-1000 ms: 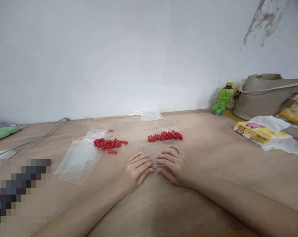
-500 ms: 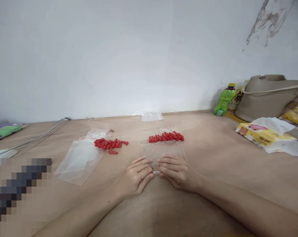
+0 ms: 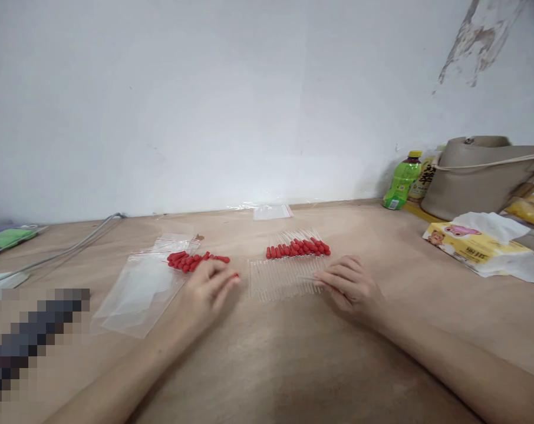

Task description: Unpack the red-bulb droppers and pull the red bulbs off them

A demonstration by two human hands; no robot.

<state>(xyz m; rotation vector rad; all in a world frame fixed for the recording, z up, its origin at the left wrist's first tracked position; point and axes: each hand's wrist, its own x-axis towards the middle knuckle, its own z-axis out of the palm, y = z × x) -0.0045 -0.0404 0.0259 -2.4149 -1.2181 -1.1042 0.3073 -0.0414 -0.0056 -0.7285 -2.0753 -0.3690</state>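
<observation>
My left hand (image 3: 208, 290) is closed beside the heap of red rubber bulbs (image 3: 188, 261). A bit of red shows at its fingertips, one red rubber bulb (image 3: 236, 275) in the pinch. My right hand (image 3: 353, 287) pinches a thin clear glass dropper tube (image 3: 307, 277), its free end pointing left. Under that tube lies a row of bare glass tubes (image 3: 278, 281), side by side on the brown surface. Just behind the row are several droppers with red bulbs fitted (image 3: 297, 248), their glass stems pointing toward the wall.
Clear zip bags (image 3: 129, 288) lie left of the bulbs, with a small bag (image 3: 272, 212) by the wall. A grey cable (image 3: 83, 237) runs at the left. At the right stand a green bottle (image 3: 401, 184), a beige handbag (image 3: 465, 176) and a yellow tissue pack (image 3: 474, 244).
My hands, earlier close together at the front of the tube row, have moved apart. The left went left to the bulbs; the right moved right and back, with a tube in it.
</observation>
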